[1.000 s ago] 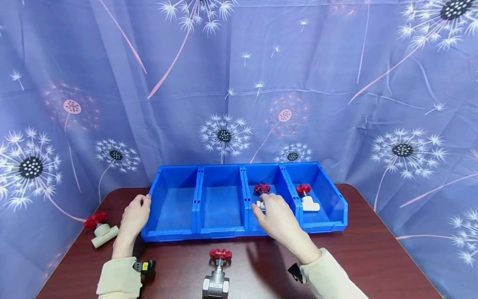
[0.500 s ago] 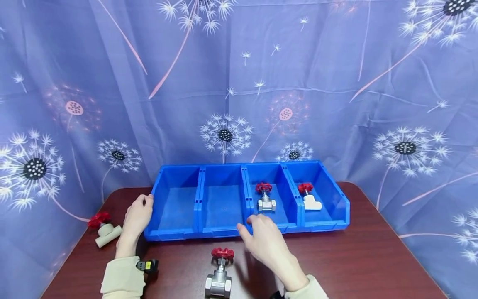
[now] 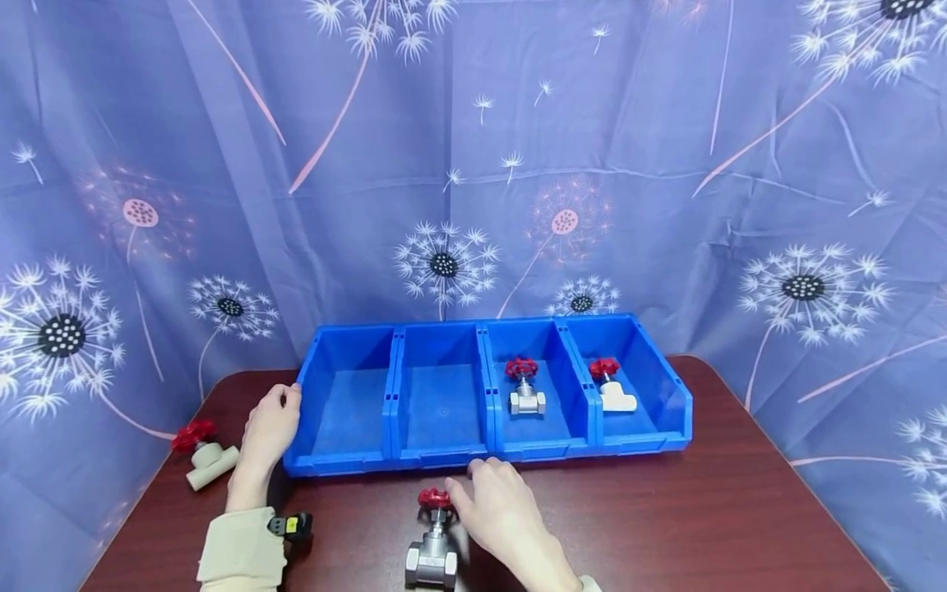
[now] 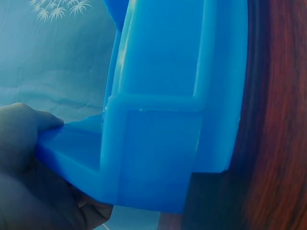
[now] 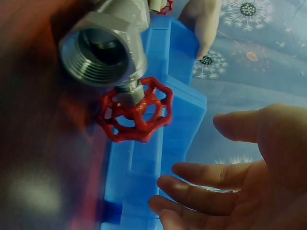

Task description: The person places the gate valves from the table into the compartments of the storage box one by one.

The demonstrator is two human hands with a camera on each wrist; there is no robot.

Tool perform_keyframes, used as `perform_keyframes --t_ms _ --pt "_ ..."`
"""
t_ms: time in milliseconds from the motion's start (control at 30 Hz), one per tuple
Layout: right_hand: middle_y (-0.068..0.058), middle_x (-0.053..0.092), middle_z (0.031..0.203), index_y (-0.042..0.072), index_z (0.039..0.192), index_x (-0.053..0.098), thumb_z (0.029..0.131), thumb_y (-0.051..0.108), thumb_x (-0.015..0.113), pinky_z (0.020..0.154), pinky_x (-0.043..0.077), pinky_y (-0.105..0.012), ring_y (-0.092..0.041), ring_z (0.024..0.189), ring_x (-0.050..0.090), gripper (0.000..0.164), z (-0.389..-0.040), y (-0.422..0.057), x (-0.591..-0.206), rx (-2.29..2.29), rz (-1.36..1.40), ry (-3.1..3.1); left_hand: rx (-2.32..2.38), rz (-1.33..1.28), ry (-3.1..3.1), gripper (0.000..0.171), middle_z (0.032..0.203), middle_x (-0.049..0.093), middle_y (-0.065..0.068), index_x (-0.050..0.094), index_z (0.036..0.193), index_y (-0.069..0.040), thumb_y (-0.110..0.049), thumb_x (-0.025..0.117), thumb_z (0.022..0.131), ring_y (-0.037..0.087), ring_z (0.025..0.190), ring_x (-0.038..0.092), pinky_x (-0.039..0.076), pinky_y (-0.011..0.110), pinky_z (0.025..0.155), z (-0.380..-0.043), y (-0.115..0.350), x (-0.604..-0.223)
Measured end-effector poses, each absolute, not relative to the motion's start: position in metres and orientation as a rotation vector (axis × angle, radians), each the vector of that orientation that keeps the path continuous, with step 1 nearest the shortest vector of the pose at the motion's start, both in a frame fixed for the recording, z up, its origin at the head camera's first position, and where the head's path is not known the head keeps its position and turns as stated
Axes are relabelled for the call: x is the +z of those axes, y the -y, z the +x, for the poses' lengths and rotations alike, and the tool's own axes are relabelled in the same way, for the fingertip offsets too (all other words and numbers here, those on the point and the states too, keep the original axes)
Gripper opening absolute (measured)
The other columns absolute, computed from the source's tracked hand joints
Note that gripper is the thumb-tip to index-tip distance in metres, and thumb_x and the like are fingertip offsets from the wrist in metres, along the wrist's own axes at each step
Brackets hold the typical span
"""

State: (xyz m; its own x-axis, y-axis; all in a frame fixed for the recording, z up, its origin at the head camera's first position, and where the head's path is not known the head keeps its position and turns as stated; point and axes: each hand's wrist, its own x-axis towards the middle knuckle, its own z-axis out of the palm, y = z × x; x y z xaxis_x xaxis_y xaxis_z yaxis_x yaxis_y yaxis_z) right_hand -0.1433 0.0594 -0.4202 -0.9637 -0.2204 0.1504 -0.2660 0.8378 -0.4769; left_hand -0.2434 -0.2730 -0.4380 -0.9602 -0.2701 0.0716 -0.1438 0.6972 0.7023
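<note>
A row of four joined blue bins (image 3: 444, 459) stands on the far part of the reddish-brown desk (image 3: 666, 526), with a dandelion-print curtain (image 3: 355, 222) behind it. The third bin from the left holds a metal valve (image 3: 527, 401) with a red handwheel; across a divider, the rightmost holds a white tee-shaped valve (image 3: 617, 398). A beige valve (image 3: 210, 462) lies at the far left of the desk, the left hand (image 3: 270, 423) between it and the bins.

That hand grips the leftmost wall, thumb over its edge. The right hand (image 3: 499, 506) is free, fingers loosely bent and thumb apart, just beside the red handwheel of the near metal valve (image 3: 431, 555), which stands upright before the bins.

A second ago the right hand was over the third bin's valve; it has since drawn nearer and leftward, while the left hand has kept its place.
</note>
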Motion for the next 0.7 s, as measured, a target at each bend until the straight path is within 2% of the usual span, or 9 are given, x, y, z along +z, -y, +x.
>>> perform_keyframes --t_ms 167,300,467,700 --pt "-0.014 0.063 0.085 -0.002 0.093 0.067 0.09 0.037 0.065 0.074 0.049 -0.049 -0.033 0.085 0.062 0.038 -0.139 -0.061 -0.425 0.751 0.361 2.923 -1.108 0.341 2.739 0.057 0.115 0.057 0.027 0.053 0.12 -0.002 -0.048 0.025 0.104 0.046 0.103 0.052 0.039 0.055 0.078 -0.243 0.272 -0.438" --pt "-0.011 0.063 0.082 0.001 0.087 0.066 0.09 0.04 0.065 0.073 0.05 -0.048 -0.033 0.083 0.063 0.039 -0.134 -0.057 -0.431 0.763 0.362 2.953 -1.102 0.347 2.741 0.056 0.111 0.057 0.026 0.053 0.118 -0.002 -0.048 0.026 0.104 0.046 0.1 0.051 0.039 0.054 0.076 -0.244 0.273 -0.438" --pt "-0.003 0.055 0.066 0.009 0.07 0.061 0.089 0.046 0.065 0.059 0.045 -0.043 -0.023 0.063 0.056 0.042 -0.131 -0.051 -0.437 0.764 0.33 3.058 -1.099 0.344 2.736 0.056 0.113 0.057 0.027 0.054 0.119 -0.002 -0.048 0.026 0.104 0.047 0.102 0.052 0.039 0.055 0.077 -0.244 0.273 -0.438" --pt "0.001 0.051 0.061 0.009 0.073 0.064 0.088 0.049 0.065 0.055 0.043 -0.039 -0.015 0.056 0.048 0.043 -0.129 -0.046 -0.442 0.758 0.362 3.178 -1.105 0.351 2.734 0.057 0.12 0.056 0.028 0.053 0.124 -0.001 -0.047 0.025 0.104 0.048 0.106 0.051 0.039 0.058 0.08 -0.244 0.272 -0.439"
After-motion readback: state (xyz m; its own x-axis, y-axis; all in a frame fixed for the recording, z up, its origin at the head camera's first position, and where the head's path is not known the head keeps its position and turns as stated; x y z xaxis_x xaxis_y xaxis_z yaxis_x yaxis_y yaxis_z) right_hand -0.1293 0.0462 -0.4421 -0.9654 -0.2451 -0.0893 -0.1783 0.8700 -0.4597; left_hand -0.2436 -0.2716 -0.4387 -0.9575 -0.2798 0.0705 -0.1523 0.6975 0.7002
